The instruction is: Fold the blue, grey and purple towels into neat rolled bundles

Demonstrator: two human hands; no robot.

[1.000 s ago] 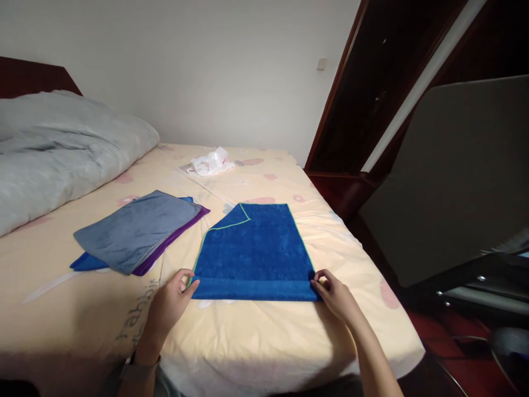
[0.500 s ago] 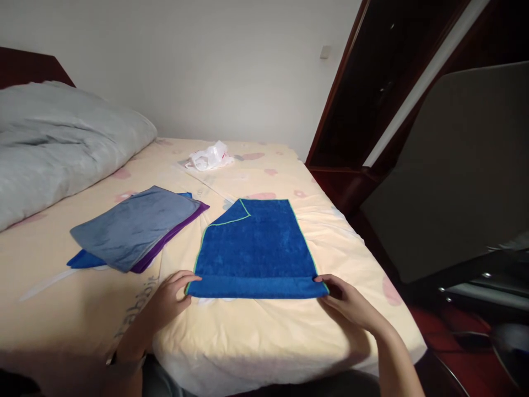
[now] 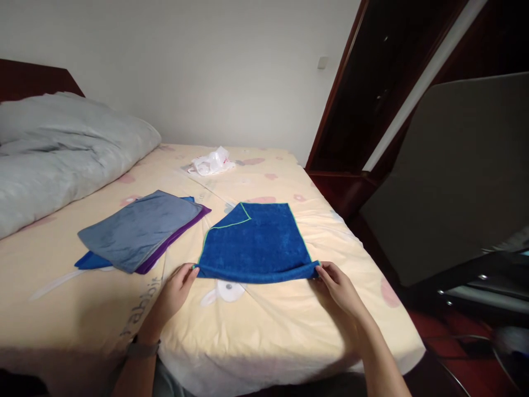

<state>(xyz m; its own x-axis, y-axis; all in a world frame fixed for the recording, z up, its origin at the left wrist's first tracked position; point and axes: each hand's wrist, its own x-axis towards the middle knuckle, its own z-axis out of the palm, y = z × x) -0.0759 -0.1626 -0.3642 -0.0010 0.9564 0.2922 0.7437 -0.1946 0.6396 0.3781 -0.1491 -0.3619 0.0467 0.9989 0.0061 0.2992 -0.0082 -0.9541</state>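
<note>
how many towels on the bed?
4. Green-edged blue towel, pinched by left hand and right hand; beside it grey towel stacked on purple towel and bottom blue towel. Stack may hide more.

I get a single view, from the camera worn on the person's head at the near edge of the bed (image 3: pixel 268 336), which is covered in a pale yellow printed sheet. It faces forward and down across the bed. It sits close: the left hand (image 3: pixel 173 295) and right hand (image 3: pixel 339 286) come in from the bottom of the frame, pinching the near corners of the blue terry towel with green trim (image 3: pixel 256 242) at mid-frame. Beyond the bed the lens reaches the white wall (image 3: pixel 206 71). A rumpled grey duvet (image 3: pixel 61 149) lies on the bed's left side, and a dark wooden wardrobe (image 3: pixel 372 82) stands to its right.
</note>
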